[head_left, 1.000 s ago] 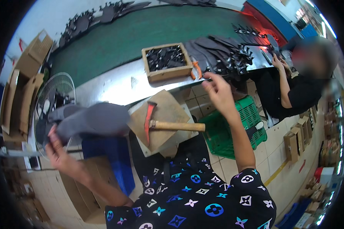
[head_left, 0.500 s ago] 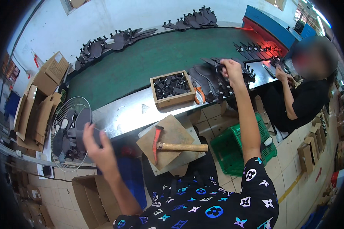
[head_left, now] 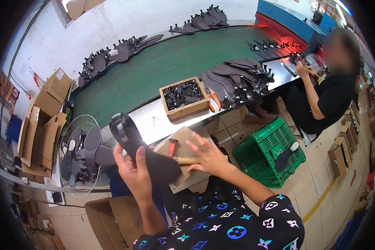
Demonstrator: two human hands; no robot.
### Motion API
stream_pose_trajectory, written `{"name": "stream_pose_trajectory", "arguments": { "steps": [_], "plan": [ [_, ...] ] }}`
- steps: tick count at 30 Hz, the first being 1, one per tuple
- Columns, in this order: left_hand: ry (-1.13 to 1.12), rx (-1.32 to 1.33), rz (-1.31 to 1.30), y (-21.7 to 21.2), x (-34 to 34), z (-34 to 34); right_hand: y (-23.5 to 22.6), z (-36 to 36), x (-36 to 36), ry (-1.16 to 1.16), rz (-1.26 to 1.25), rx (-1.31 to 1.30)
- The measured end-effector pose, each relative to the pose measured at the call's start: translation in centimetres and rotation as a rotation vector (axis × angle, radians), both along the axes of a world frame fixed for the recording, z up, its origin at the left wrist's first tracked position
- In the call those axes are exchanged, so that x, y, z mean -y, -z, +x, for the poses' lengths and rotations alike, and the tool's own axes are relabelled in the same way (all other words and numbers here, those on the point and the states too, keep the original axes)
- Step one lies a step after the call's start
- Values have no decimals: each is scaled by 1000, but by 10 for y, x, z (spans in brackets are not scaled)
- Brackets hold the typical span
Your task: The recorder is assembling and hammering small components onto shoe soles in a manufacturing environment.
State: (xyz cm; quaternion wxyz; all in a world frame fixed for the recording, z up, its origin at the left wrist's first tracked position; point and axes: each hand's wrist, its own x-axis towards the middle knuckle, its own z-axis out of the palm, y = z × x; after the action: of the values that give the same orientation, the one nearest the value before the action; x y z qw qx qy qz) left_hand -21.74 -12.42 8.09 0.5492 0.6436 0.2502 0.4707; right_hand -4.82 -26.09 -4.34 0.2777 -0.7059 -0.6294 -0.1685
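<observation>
Dark sole (head_left: 157,162) lay clamped in the left hand's (head_left: 135,177) grip, its ends projecting beyond thumb and fingers; the right hand (head_left: 212,157), fingers apart, was at the hammer's (head_left: 186,160) handle.

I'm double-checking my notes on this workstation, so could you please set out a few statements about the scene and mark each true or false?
1. The left hand holds a dark sole. True.
2. The hammer lies in the green crate. False: the hammer is over the brown board, with the right hand at its handle.
3. The orange-handled pliers lie to the right of the wooden box. True.
4. The wooden box has nothing in it. False: it holds many small black pieces.
5. The green crate is on the person's left. False: the green crate is on the right.
</observation>
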Motion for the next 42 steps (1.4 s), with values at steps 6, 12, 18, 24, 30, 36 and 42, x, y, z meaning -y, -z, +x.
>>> {"name": "stream_pose_trajectory", "arguments": {
  "steps": [6,12,18,24,30,36,42],
  "plan": [
    [-31,-333,-63,67,20,11,67,2,97,328,-166,-445],
    [-203,-969,744,96,6,43,103,-20,179,538,236,-1247],
    [-36,-745,954,82,-101,159,42,-17,164,365,636,-1728],
    [152,-1210,1098,78,-132,199,40,4,145,320,630,-1626],
    [67,-413,820,32,-79,143,-16,19,119,166,411,-1401],
    [64,-40,1397,-8,11,57,-97,0,61,-238,378,-1310],
    [68,100,1436,-7,29,23,-132,-29,39,-309,294,-1409]
  ]
}}
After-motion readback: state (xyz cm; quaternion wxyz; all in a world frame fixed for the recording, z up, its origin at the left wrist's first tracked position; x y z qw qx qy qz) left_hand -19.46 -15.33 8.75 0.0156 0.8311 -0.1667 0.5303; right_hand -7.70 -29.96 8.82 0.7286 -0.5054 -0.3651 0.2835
